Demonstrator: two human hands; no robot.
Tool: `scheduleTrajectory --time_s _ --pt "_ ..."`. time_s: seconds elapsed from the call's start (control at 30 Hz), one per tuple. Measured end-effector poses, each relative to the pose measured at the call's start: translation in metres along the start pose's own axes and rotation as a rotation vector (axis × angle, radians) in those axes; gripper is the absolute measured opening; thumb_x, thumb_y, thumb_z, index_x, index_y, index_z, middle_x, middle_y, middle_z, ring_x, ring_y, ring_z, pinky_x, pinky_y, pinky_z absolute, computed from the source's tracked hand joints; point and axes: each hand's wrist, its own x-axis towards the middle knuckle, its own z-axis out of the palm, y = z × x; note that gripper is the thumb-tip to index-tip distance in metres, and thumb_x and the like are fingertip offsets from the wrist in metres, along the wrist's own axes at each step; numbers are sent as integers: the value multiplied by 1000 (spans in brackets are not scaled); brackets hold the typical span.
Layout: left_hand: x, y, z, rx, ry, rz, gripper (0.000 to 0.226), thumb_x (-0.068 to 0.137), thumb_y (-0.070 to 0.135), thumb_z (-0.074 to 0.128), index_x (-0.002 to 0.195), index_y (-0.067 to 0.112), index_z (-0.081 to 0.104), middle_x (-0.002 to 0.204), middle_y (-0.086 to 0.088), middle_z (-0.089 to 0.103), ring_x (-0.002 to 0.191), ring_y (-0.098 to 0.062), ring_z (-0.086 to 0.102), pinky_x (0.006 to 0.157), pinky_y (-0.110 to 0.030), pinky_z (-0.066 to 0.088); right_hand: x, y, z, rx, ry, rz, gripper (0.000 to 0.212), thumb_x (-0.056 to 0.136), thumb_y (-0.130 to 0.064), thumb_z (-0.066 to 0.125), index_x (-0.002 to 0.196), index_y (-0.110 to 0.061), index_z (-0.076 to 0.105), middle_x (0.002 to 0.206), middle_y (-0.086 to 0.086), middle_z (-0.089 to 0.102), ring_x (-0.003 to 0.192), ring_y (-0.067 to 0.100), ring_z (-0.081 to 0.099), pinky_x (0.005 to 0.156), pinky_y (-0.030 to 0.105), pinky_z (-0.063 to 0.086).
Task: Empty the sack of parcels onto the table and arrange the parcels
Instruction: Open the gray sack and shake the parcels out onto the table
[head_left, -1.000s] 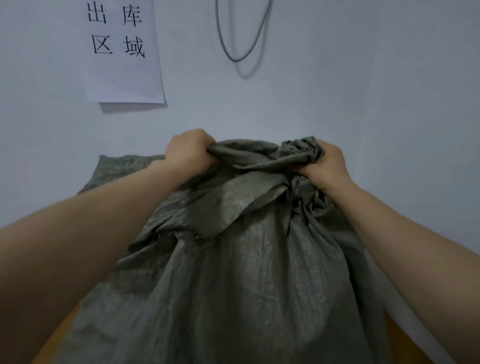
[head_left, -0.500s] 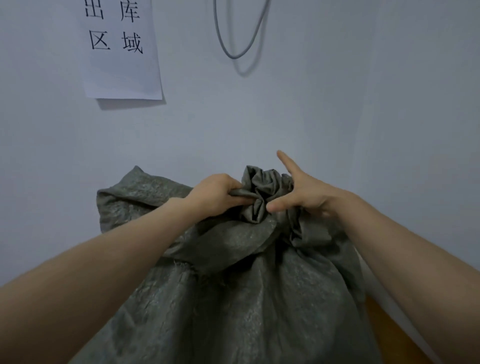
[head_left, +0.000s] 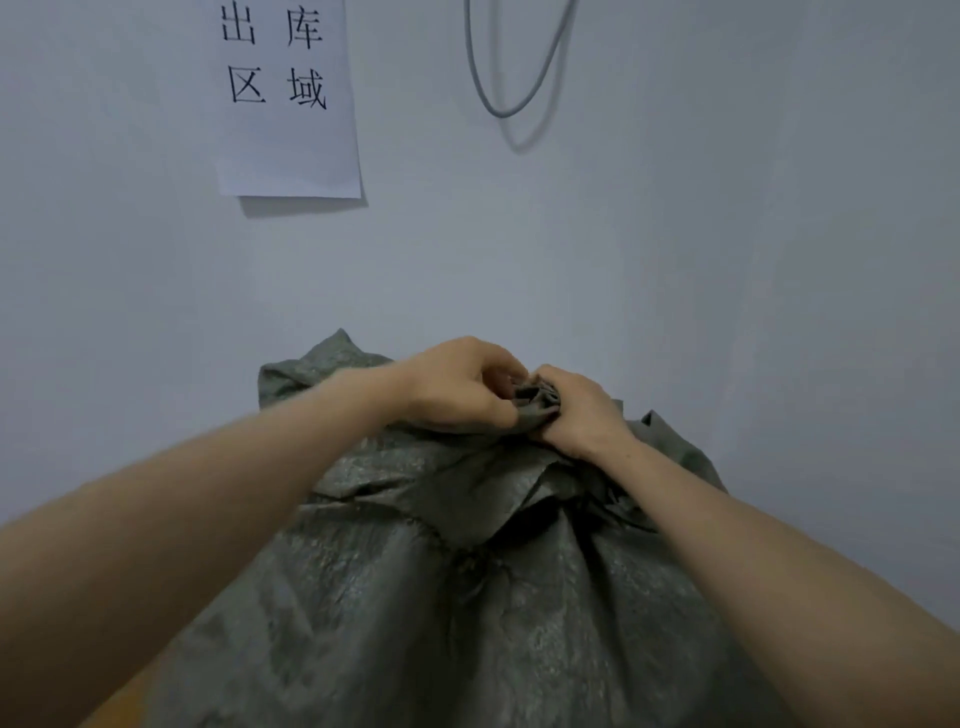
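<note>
A large grey-green woven sack (head_left: 467, 597) fills the lower middle of the view, bulging and standing against the wall. Its top is gathered into a crumpled bunch (head_left: 535, 402). My left hand (head_left: 457, 387) grips that bunch from the left, fingers curled into the fabric. On the other side my right hand (head_left: 576, 410) clutches the same bunch, knuckles up. The two hands almost touch. No parcels show; the sack hides whatever is inside.
A pale wall stands right behind the sack. A white paper sign (head_left: 285, 98) with black characters hangs upper left, and a grey cable loop (head_left: 511, 98) hangs upper middle. A sliver of orange-brown table (head_left: 124, 706) shows at the bottom left.
The sack's top has dropped lower against the wall. My hands came together from a wide two-fisted hold; the right hand, briefly with fingers spread, has closed on the gathered bunch again.
</note>
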Motion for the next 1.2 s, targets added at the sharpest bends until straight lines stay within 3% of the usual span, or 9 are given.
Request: scheduleTrajectory --time_s 0.07,0.17,0.3,0.4,0.6,0.77,0.9,1.03,1.2 --pt "-9 -10 -29 222 -86 -46 90 70 27 76 148 25 30 144 2 41 133 -13 37 108 -27 30 -5 2 2 42 46 2 28 78 -24 67 103 -30 58 104 -4 65 99 21 60 79 34 49" --pt "-18 -28 -65 401 -158 -180 95 74 23 79 149 34 21 153 2 26 142 -17 22 112 -31 22 -12 5 5 105 94 -20 37 76 -22 71 110 -28 59 111 -5 65 103 19 59 86 37 50" --pt "-25 -45 -63 277 -221 -170 25 80 18 73 92 38 64 94 17 66 94 -10 59 75 -16 43 -15 10 9 129 130 -17 41 75 -18 71 112 -29 57 113 -6 64 106 18 58 87 39 51" --pt "-31 -49 -48 240 -447 -240 27 86 13 64 76 37 68 67 27 63 69 6 58 67 -10 42 -16 13 13 141 137 -16 40 77 -17 69 112 -31 56 113 -8 63 106 17 58 86 38 51" --pt "-13 -61 -35 664 11 -19 46 84 15 63 130 19 55 127 1 55 119 -18 51 99 -29 41 -27 14 19 151 215 -100 48 71 -5 68 111 -30 58 112 -10 62 108 17 56 88 40 49" --pt "13 -69 -21 649 -324 -61 105 81 24 73 152 25 -4 160 -3 1 147 -21 4 118 -34 12 -35 16 13 190 261 -210 51 67 4 68 108 -26 61 109 -16 59 110 18 55 89 39 49" --pt "24 -71 -3 486 -370 -87 88 81 21 73 150 30 20 146 -2 42 129 -21 43 105 -34 37 -37 22 7 186 297 -237 54 63 8 68 106 -25 63 104 -17 58 105 17 57 87 36 49" --pt "20 -67 -23 495 -86 -18 41 82 18 71 122 19 63 114 -3 66 108 -23 59 85 -23 41 -28 20 -2 217 302 -149 50 69 5 66 106 -28 61 107 -12 61 106 17 57 86 40 50" --pt "20 -37 -83 533 474 -4 27 88 11 62 114 10 68 116 -16 65 110 -32 56 90 -33 41 12 -8 -43 254 364 -26 34 80 -6 64 109 -22 62 109 -1 64 105 21 58 88 36 48"
